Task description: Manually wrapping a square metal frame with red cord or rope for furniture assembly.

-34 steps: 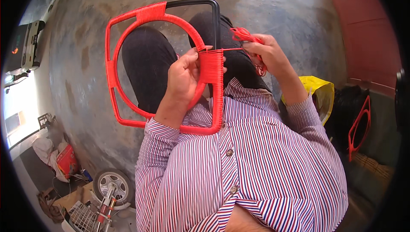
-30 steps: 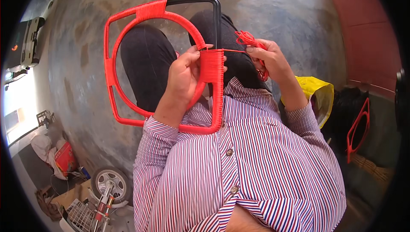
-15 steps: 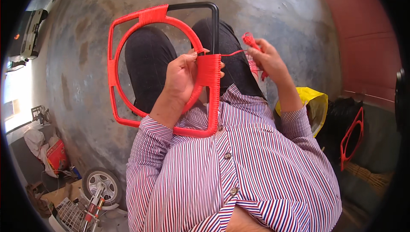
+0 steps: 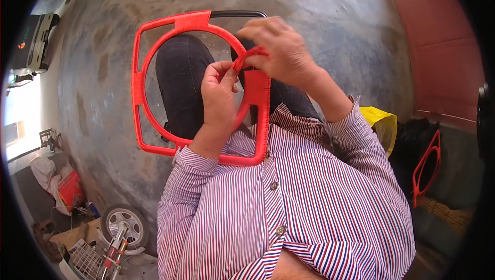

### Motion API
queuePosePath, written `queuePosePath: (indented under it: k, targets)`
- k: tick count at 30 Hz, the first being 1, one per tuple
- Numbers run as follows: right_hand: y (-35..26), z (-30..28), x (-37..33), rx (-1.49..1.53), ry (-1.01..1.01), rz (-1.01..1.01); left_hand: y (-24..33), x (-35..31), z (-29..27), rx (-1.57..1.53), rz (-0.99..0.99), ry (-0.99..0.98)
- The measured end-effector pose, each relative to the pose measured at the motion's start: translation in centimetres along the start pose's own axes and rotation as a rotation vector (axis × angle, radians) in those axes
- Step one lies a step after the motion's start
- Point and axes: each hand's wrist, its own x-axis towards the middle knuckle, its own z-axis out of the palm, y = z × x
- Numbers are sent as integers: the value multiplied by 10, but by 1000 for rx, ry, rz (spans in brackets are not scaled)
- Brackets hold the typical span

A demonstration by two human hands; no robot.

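A metal frame (image 4: 138,89) with a ring inside it, mostly wrapped in red cord, rests upright on my lap. Its top right corner (image 4: 242,14) still shows bare black metal. My left hand (image 4: 219,94) reaches through the ring and grips the wrapped right bar. My right hand (image 4: 281,51) is above it at the same bar, pinching the red cord (image 4: 246,58) between its fingers. Both hands almost touch. My knees in dark trousers show through the frame.
Bare concrete floor lies below. A yellow bag (image 4: 380,125) and another red-wrapped frame (image 4: 425,169) sit at the right. At the lower left are a small wheel (image 4: 124,223), a wire basket (image 4: 85,259) and a red container (image 4: 69,190). A reddish wall runs along the right.
My right hand has swung in from the right of the frame to the top of the right bar, bringing the red cord against it. My left hand kept its grip.
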Motion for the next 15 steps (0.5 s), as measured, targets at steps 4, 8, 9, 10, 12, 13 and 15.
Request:
queuePosePath:
  k: [4,8,9,10,12,13,15]
  targets:
    - [26,-18,-23,287,50,380,-10,4,-6,-152,-197,-58]
    - [27,-7,-52,613,-331,607,-14,8,-5,-148,-225,-76]
    - [21,-7,-52,600,-430,640,-11,7,-2,-171,-246,-70]
    - [17,-6,-51,590,-530,668,-8,6,0,-214,-262,-86]
    - [24,13,-64,594,-453,640,-2,3,5,-297,-292,-118]
    - [28,16,-65,558,-438,627,1,2,6,-338,-297,-132]
    - [31,16,-67,607,-354,645,6,0,9,-420,-308,-165]
